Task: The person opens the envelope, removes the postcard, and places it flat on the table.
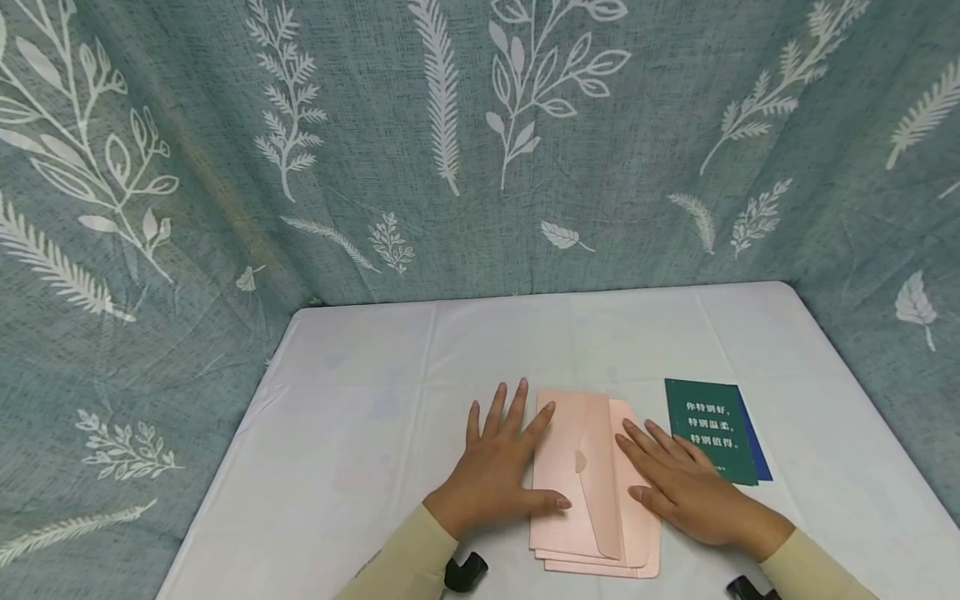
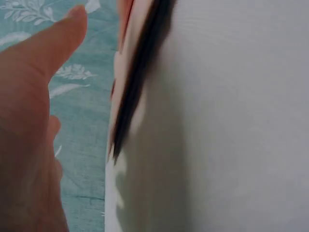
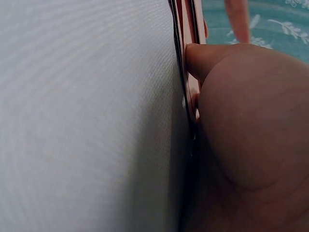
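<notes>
Several pale pink envelopes [image 1: 570, 529] lie in a loose, uneven stack near the front of the table; the top one has its pointed flap folded over. My left hand [image 1: 495, 471], fingers spread, is at the stack's left side, its index fingertip and thumb over the top envelope. On the right side, my right hand [image 1: 693, 496] lies with fairly straight fingers over the lower envelopes that stick out. The left wrist view shows my left hand [image 2: 24, 111] beside the stack's dark, shadowed edge. In the right wrist view, the thumb of my right hand [image 3: 256, 116] touches the envelopes' edge [image 3: 181, 29].
A green card [image 1: 708, 408] with white lettering lies right of the envelopes, partly covering a blue card [image 1: 759, 450]. A white cloth covers the table [image 1: 360, 400]. Teal curtains [image 1: 480, 225] with white leaf prints hang behind and at both sides.
</notes>
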A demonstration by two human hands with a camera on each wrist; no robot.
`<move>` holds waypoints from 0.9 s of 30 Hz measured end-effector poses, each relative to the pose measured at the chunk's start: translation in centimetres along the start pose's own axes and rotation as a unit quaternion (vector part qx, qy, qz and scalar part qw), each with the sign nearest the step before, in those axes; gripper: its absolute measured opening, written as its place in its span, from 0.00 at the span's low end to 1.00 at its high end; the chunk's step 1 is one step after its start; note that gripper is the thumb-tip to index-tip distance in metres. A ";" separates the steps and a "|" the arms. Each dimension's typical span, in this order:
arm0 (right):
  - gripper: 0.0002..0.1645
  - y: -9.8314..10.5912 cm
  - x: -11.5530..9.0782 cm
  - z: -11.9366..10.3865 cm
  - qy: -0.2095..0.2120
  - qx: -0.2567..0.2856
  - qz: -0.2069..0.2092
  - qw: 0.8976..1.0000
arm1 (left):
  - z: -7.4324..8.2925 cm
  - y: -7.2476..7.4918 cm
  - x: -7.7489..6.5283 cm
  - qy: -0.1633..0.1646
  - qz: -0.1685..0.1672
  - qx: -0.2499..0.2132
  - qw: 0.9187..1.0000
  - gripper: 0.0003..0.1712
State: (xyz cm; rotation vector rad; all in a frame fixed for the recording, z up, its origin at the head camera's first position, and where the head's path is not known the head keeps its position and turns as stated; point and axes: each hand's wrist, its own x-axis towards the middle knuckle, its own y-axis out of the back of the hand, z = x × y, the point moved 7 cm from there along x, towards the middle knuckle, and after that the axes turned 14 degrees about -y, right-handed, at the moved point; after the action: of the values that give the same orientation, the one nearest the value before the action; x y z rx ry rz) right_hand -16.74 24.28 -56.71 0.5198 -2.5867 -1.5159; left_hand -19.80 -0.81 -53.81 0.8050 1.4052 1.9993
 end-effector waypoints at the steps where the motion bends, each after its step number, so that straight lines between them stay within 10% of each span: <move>1: 0.42 0.0 0.0 0.0 -0.002 0.002 -0.001 1.000 | 0.0 -0.3 0.0 -0.005 -0.012 -0.005 1.000 0.71; 12: 0.42 -0.2 0.2 0.3 0.001 0.002 -0.002 1.000 | -0.2 -2.6 -0.4 -0.037 -0.095 -0.036 0.994 0.69; 27: 0.42 0.0 0.1 0.2 -0.006 0.013 0.002 1.000 | -0.5 -3.4 -0.4 -0.041 -0.117 -0.029 0.992 0.67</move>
State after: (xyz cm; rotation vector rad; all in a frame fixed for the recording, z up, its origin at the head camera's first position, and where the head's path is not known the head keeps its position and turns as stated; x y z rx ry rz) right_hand -16.85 24.45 -56.83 0.5084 -2.6187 -1.4913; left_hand -19.53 -0.38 -57.19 0.6569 1.3236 1.7998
